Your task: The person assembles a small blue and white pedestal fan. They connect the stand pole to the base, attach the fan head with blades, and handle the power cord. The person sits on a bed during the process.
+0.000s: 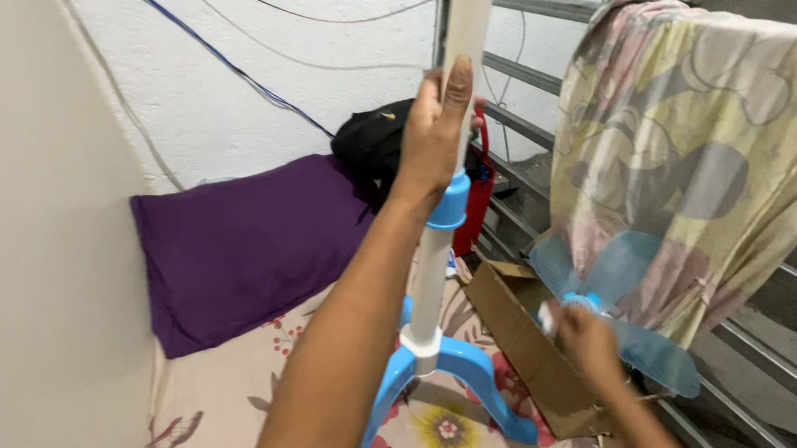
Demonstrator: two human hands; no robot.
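The left hand (434, 129) was wrapped tight around the white fan pole (432, 272), upright on its blue base (463, 371) below. The right hand (585, 341) pinched the blue fan blade (634, 294) just above the open cardboard box (525, 342), contents hidden. A loosened grip could have toppled the pole.

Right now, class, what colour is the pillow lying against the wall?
The pillow is plain dark purple, seen clearly in the head view.
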